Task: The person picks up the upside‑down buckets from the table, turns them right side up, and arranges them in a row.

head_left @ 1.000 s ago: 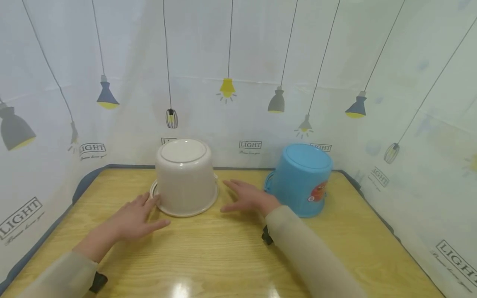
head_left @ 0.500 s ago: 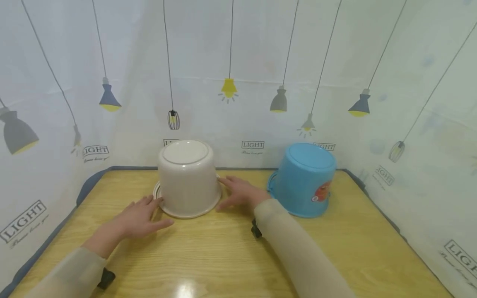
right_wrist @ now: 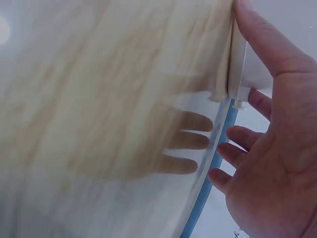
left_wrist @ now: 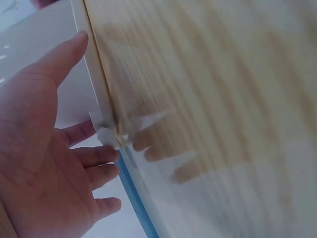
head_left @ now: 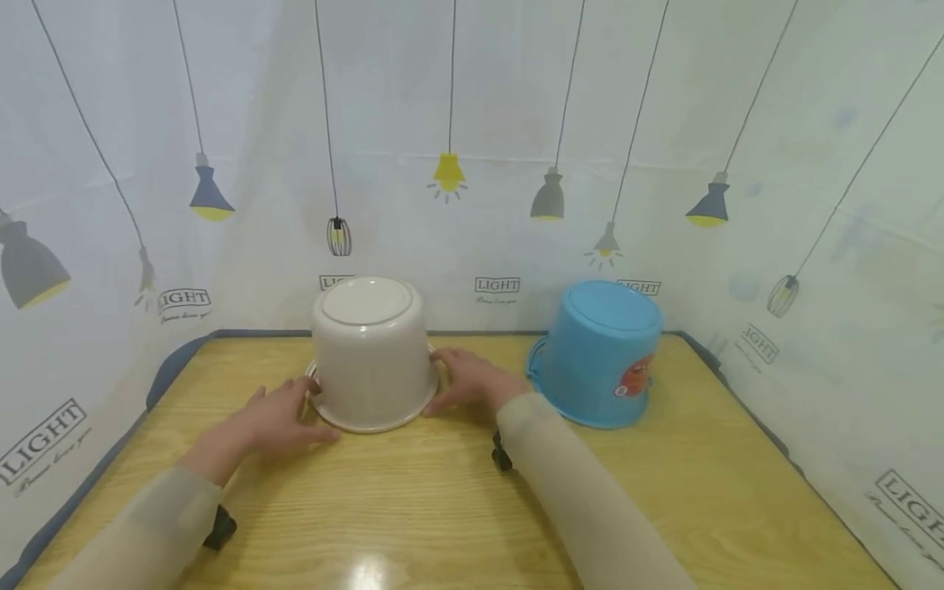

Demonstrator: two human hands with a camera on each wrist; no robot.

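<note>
An upside-down white bucket (head_left: 369, 352) stands on the wooden table at left centre. My left hand (head_left: 279, 422) is at its lower left, thumb and index finger by the rim; in the left wrist view that hand (left_wrist: 44, 148) has its other fingers loosely extended near the handle's pivot. At the bucket's right side, my right hand (head_left: 468, 381) has its thumb at the rim. In the right wrist view, the index finger of that hand (right_wrist: 277, 139) reaches behind the pivot knob, the other fingers relaxed. A blue bucket (head_left: 608, 352), also upside down, stands to the right, untouched.
The wooden table (head_left: 428, 508) reflects light near its front. A white curtain (head_left: 501, 98) printed with hanging lamps surrounds its back and sides. A dark blue strip (head_left: 479, 333) runs along the table's back edge.
My right hand has moved left from between the buckets to the white bucket's rim. My left hand has shifted slightly right, its fingers bending closer to the rim. Both buckets stay put.
</note>
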